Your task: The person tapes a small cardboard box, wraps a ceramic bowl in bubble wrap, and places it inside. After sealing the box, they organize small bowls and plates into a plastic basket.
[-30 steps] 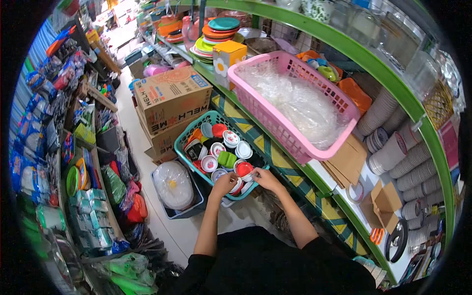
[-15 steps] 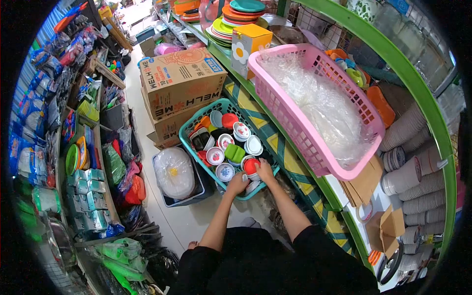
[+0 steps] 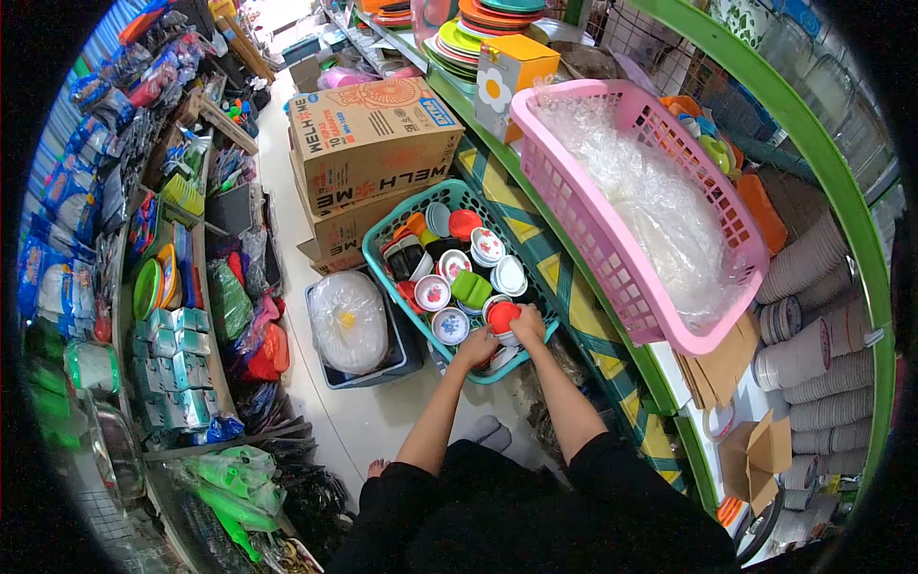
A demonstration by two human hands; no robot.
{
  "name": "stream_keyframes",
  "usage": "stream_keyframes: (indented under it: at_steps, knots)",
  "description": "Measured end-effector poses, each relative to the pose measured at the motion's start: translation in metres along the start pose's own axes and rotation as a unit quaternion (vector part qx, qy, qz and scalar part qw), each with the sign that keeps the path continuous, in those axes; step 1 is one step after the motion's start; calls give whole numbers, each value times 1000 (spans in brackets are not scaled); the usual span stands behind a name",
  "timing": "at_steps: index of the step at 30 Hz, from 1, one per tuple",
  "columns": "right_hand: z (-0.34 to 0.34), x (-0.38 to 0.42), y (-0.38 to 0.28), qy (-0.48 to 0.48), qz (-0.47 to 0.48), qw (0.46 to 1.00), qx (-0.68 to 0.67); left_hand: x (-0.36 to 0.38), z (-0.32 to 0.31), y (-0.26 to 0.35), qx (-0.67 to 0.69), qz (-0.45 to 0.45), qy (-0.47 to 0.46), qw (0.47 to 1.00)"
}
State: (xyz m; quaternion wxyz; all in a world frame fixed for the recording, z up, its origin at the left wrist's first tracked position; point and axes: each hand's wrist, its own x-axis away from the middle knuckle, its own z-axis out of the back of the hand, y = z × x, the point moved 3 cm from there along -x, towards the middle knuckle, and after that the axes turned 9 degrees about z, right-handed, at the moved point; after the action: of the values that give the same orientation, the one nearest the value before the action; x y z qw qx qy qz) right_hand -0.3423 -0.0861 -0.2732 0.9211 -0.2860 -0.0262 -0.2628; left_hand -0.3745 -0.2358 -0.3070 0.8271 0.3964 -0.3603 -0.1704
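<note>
A teal basket (image 3: 381, 277) on the floor holds several small bowls and cups. Among them are a green piece (image 3: 470, 288), a blue-patterned white bowl (image 3: 449, 325) and a white bowl stack (image 3: 509, 275). At its near right corner, my right hand (image 3: 527, 327) has its fingers closed on a red bowl (image 3: 502, 317). My left hand (image 3: 475, 348) is just left of that bowl, over the near rim, with its fingers curled; whatever it may hold is hidden.
Cardboard boxes (image 3: 382, 143) stand beyond the basket, and a dark tub (image 3: 402, 359) with a wrapped bundle (image 3: 349, 320) is at its left. A pink basket (image 3: 583, 220) of clear plastic rests on the right shelf. Packed shelves line the left.
The whole view has shifted, with the scene now slightly further right. My right hand has closed round the red bowl's right side, and the bowl appears more tilted. My left hand stays near it.
</note>
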Motion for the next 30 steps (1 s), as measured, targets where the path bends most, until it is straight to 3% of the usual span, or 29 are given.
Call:
stream_keyframes:
  at_steps: [4, 9, 11, 12, 14, 17, 20, 23, 26, 27, 29, 30]
  knots:
    - [-2, 3, 3, 31, -1, 999, -41, 14, 8, 12, 20, -3, 14, 1000]
    - [9, 11, -2, 173, 74, 978, -88, 3, 0, -2, 57, 9, 8, 998]
    - [15, 15, -6, 199, 78, 965, -151, 6, 4, 1, 93, -61, 99, 989]
    - [17, 16, -7, 223, 82, 948, -213, 9, 3, 1, 92, -63, 99, 989]
    - [22, 20, -11, 242, 95, 935, -241, 12, 11, 4, 193, -89, 169, 963]
    - [36, 28, -27, 264, 113, 917, -278, 30, 26, 22, 243, -114, 201, 942]
    - [63, 42, -56, 278, 123, 907, -291, 60, 54, 59, 237, -124, 243, 932]
    - [102, 62, -91, 293, 145, 859, -394, 91, 81, 104, 304, -147, 249, 908]
    - [150, 88, -123, 362, 222, 814, -395, 130, 111, 159, 318, -229, 276, 878]
    - [162, 94, -130, 366, 228, 811, -396, 146, 119, 178, 317, -235, 277, 876]
    - [202, 122, -153, 343, 252, 741, -520, 182, 133, 218, 281, -289, 292, 867]
    - [220, 137, -162, 339, 267, 740, -516, 195, 137, 230, 257, -313, 319, 857]
